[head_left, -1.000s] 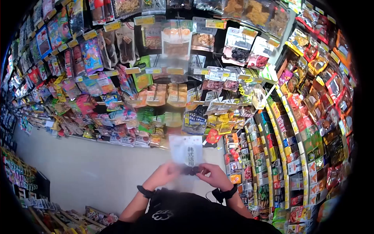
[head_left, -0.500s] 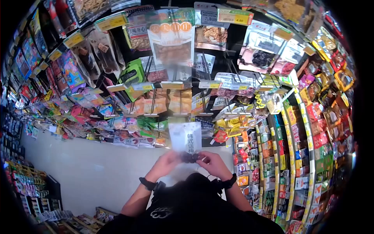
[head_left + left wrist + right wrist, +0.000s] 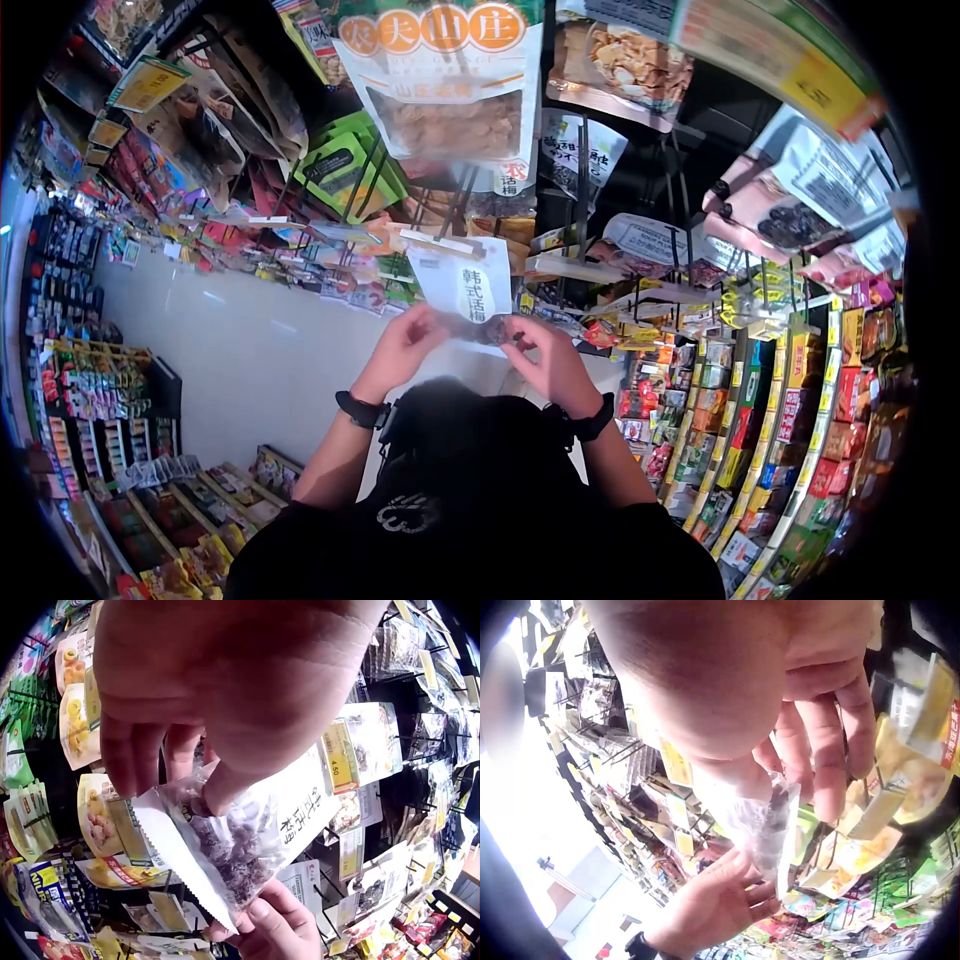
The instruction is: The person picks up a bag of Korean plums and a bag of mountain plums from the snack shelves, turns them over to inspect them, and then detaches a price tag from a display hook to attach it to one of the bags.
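Note:
A white bag of dried plums (image 3: 455, 275) with black lettering is held between both hands in the head view. Its clear window shows dark, wrinkled fruit in the left wrist view, beside a white serrated edge. My left hand (image 3: 408, 345) pinches one corner, thumb pressed on the clear film. At the opposite corner, my right hand (image 3: 548, 360) pinches the bag between thumb and fingers. The right wrist view shows the bag nearly edge-on, the left hand (image 3: 712, 904) beyond it. Both wrists wear dark bands.
Hanging snack pouches crowd the rack ahead, among them a large white pouch (image 3: 455, 105) with orange circles and a green packet (image 3: 350, 170). Yellow price tags (image 3: 150, 85) stick out on hooks. Packed shelves (image 3: 780, 430) line the right side; pale floor (image 3: 235, 310) lies to the left.
The rack's pouches look larger and nearer in the head view. The held bag and both hands sit higher in the frame and now overlap the lower pouches. Both grips stay on the bag.

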### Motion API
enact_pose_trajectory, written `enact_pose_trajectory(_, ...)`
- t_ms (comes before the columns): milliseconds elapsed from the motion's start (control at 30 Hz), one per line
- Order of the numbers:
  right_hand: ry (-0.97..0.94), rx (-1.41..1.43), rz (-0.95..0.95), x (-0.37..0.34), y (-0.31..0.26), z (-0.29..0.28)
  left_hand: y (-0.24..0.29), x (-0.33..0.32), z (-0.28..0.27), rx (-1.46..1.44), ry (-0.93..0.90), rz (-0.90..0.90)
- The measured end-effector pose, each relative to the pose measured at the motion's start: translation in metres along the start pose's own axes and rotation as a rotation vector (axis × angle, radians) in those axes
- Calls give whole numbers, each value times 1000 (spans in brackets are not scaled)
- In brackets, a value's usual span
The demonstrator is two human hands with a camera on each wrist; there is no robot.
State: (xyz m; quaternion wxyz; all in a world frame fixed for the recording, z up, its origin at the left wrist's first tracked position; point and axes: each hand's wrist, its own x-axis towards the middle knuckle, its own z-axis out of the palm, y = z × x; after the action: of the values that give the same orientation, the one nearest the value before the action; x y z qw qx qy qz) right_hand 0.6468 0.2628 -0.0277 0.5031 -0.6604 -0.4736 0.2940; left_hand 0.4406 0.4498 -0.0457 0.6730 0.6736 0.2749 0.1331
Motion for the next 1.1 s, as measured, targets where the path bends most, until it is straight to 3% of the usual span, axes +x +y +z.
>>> enact_pose_trajectory(367, -15, -51, 8, 34, 6, -4, 5, 36, -15, -127, -34, 12)
enact_pose_trajectory(533, -28, -15, 128, 34, 4, -3, 9, 49, -19, 35, -98, 31)
enact_pose_trajectory(767, 33, -26, 117, 37, 1, 2, -6, 64, -32, 8, -144, 64)
enact_pose_trajectory(933, 27, -102, 78, 38, 0, 6, 21, 54, -35, 18, -185, 9)
enact_pose_trajectory(1100, -22, -37, 123, 37, 3, 5, -1, 57, -37, -30, -165, 35)
